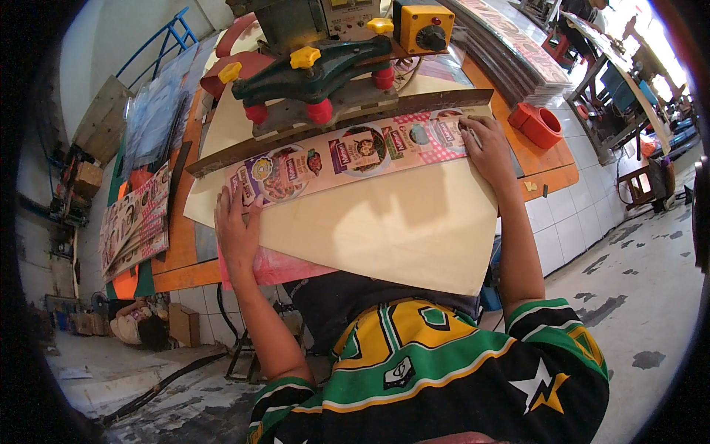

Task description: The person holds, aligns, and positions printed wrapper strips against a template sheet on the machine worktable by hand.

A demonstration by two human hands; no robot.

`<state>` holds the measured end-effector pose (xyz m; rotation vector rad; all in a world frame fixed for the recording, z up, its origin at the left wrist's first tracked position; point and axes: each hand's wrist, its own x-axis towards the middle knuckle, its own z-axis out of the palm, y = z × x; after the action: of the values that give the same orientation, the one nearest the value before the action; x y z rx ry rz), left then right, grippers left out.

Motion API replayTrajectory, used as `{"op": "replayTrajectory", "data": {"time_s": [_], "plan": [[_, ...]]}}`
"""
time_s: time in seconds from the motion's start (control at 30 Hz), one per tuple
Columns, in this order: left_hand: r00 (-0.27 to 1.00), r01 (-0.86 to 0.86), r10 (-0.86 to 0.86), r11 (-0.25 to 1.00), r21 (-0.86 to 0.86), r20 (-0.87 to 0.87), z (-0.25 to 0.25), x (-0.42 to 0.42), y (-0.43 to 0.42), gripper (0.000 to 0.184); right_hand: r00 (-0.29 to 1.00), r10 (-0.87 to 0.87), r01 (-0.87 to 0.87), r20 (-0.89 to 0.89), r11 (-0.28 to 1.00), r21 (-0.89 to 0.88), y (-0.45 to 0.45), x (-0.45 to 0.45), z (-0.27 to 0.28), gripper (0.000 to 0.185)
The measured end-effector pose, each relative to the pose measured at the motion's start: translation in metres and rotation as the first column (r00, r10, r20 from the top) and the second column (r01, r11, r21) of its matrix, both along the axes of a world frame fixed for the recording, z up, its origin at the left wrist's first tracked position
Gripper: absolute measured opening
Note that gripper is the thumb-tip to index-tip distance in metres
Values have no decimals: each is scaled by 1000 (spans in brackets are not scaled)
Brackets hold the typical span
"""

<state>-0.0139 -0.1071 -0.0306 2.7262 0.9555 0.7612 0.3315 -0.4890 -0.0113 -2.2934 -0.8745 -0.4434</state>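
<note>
A long printed strip with food pictures point(359, 152) lies along the front of a dark metal bar point(296, 137), on a cream sheet point(377, 229). My left hand point(238, 229) rests on the strip's left end, fingers stretched out and thumb apart. At the opposite end, my right hand point(488, 148) has its fingers bent and closed on the strip's edge. Just behind the bar stands a dark green machine clamp point(310, 74) with yellow knobs and red feet. Some of the strip's left end is hidden under my left fingers.
A yellow control box point(423, 29) with a black dial sits at the top. On the orange table point(551, 163) lies a red tape ring point(536, 124). Similar printed sheets point(137, 222) are piled at left, and stacked sheets point(510, 48) stand at back right. Another person point(140, 325) is at lower left.
</note>
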Motion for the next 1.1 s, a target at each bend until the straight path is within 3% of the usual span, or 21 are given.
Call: {"op": "replayTrajectory", "data": {"time_s": [1.1], "plan": [[1000, 3, -3, 1000, 17, 7, -2, 0, 0, 61, 1000, 1, -1, 15, 1000, -15, 0, 2, -3, 27]]}}
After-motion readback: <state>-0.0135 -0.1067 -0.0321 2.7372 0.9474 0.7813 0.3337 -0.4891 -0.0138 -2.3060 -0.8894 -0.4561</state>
